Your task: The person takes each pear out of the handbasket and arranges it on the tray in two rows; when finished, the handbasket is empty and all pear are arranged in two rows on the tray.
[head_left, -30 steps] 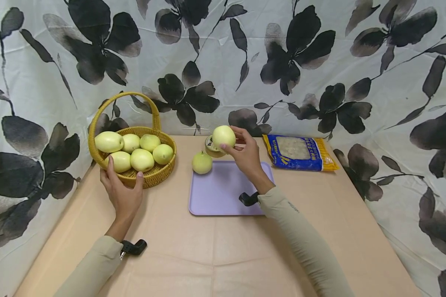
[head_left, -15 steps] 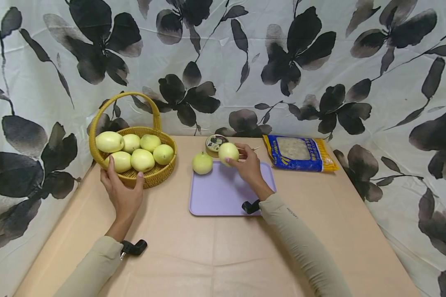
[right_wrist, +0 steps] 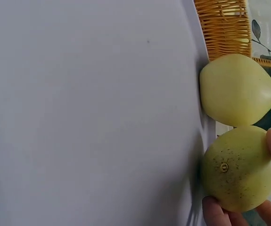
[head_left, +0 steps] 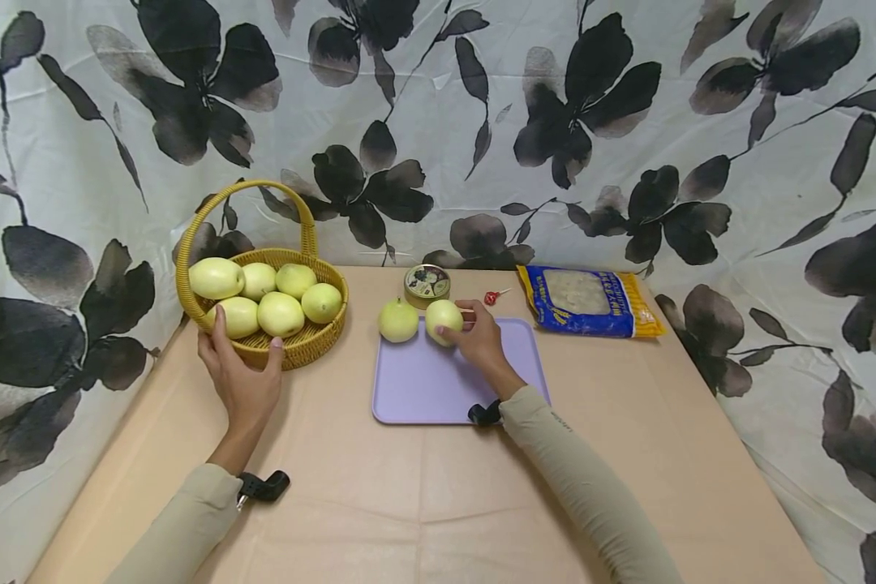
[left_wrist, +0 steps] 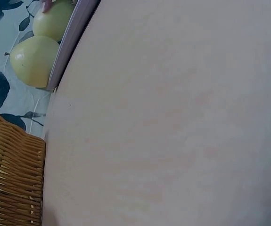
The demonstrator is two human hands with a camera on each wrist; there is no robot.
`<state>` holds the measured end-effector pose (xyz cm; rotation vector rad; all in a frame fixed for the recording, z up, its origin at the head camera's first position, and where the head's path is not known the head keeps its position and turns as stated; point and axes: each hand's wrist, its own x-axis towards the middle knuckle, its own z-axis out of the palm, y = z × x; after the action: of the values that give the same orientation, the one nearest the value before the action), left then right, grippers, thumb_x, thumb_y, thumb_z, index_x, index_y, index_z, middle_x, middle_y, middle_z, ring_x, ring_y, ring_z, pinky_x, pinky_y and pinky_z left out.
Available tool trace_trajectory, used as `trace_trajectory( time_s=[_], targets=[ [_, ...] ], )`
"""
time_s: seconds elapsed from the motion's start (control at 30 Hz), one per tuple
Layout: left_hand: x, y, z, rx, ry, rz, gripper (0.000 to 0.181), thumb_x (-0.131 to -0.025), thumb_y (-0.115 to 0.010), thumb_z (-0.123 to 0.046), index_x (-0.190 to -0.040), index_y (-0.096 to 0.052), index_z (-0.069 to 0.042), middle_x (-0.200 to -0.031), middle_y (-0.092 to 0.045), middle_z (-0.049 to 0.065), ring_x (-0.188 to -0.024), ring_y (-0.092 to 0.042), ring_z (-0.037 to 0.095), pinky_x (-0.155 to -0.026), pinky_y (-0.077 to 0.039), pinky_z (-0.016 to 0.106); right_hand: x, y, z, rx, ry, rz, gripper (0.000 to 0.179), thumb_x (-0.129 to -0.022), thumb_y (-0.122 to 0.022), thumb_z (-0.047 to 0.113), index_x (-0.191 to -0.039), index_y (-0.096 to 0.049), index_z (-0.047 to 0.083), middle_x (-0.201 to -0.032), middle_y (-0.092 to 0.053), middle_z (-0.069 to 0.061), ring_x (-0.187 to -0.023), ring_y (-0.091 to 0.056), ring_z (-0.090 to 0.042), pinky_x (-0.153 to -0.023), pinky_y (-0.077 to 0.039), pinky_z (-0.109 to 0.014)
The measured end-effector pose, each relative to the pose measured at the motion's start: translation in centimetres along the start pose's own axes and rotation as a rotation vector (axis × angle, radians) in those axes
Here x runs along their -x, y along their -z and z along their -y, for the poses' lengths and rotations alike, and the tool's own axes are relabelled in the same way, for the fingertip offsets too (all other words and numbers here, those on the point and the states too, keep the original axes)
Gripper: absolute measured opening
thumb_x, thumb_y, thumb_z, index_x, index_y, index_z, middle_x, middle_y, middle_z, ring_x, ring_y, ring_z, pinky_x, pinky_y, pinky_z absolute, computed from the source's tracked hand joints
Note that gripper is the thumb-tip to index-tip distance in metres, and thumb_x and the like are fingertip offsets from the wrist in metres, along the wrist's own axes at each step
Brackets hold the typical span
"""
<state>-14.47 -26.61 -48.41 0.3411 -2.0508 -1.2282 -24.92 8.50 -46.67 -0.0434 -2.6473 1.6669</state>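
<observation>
In front of me I see a pale grey cloth (head_left: 438,122) with large black flowers (head_left: 203,91), hanging behind the desk (head_left: 350,503) and along both its sides. The desk's beige surface is faintly creased, and soft light falls over it.

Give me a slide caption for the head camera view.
Right hand holding one fruit beside another fruit at the far edge of the tray, left hand touching the basket.
</observation>
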Motion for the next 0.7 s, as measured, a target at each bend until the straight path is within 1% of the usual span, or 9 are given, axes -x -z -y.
trace_trajectory(
  time_s=[0.27, 0.4, 0.53, 0.63, 0.7],
  targets=[
    [0.04, -0.05, 0.14, 0.000, 0.001, -0.008, 0.092, -0.094, -0.076, -0.024, -0.169, -0.025, -0.035, -0.174, -0.012, 0.013, -0.159, -0.022, 0.029, -0.126, -0.023, 0.057, 0.12, -0.47, 0.24, 0.020, -0.027, -0.002, 0.063, -0.088, -0.089, 0.025, -0.142, -0.058, 0.012, -0.133, -0.070, -0.016, -0.116, -0.068, -0.031, -0.098, -0.054, -0.044],
    [0.07, -0.04, 0.18, -0.001, -0.001, -0.008, 0.091, -0.094, -0.076, -0.024, -0.169, -0.025, -0.036, -0.174, -0.012, 0.013, -0.159, -0.022, 0.029, -0.127, -0.023, 0.056, 0.11, -0.56, 0.29, 0.023, -0.020, 0.006, 0.064, -0.089, -0.089, 0.026, -0.142, -0.058, 0.010, -0.135, -0.069, -0.017, -0.121, -0.066, -0.032, -0.102, -0.054, -0.045],
    [0.06, -0.08, 0.21, -0.003, -0.008, -0.010, 0.091, -0.093, -0.076, -0.024, -0.168, -0.026, -0.038, -0.174, -0.013, 0.014, -0.159, -0.023, 0.029, -0.127, -0.023, 0.057, 0.33, -0.47, 0.44, 0.031, -0.018, 0.010, 0.064, -0.089, -0.088, 0.026, -0.143, -0.057, 0.010, -0.135, -0.069, -0.017, -0.121, -0.066, -0.031, -0.102, -0.054, -0.044],
    [0.04, -0.11, 0.21, -0.004, -0.011, -0.013, 0.091, -0.093, -0.076, -0.024, -0.168, -0.026, -0.037, -0.174, -0.013, 0.015, -0.159, -0.023, 0.029, -0.126, -0.024, 0.057, 0.40, -0.34, 0.49, 0.053, -0.009, -0.005, 0.064, -0.090, -0.088, 0.027, -0.143, -0.057, 0.011, -0.136, -0.069, -0.016, -0.122, -0.065, -0.032, -0.103, -0.053, -0.045],
    [0.05, -0.10, 0.20, -0.003, -0.012, -0.014, 0.091, -0.093, -0.076, -0.024, -0.168, -0.026, -0.036, -0.174, -0.013, 0.015, -0.159, -0.023, 0.029, -0.126, -0.024, 0.057, 0.48, -0.17, 0.68, 0.054, 0.011, -0.026, 0.064, -0.089, -0.088, 0.028, -0.143, -0.058, 0.011, -0.138, -0.068, -0.017, -0.124, -0.064, -0.033, -0.104, -0.051, -0.046]
  ],
)
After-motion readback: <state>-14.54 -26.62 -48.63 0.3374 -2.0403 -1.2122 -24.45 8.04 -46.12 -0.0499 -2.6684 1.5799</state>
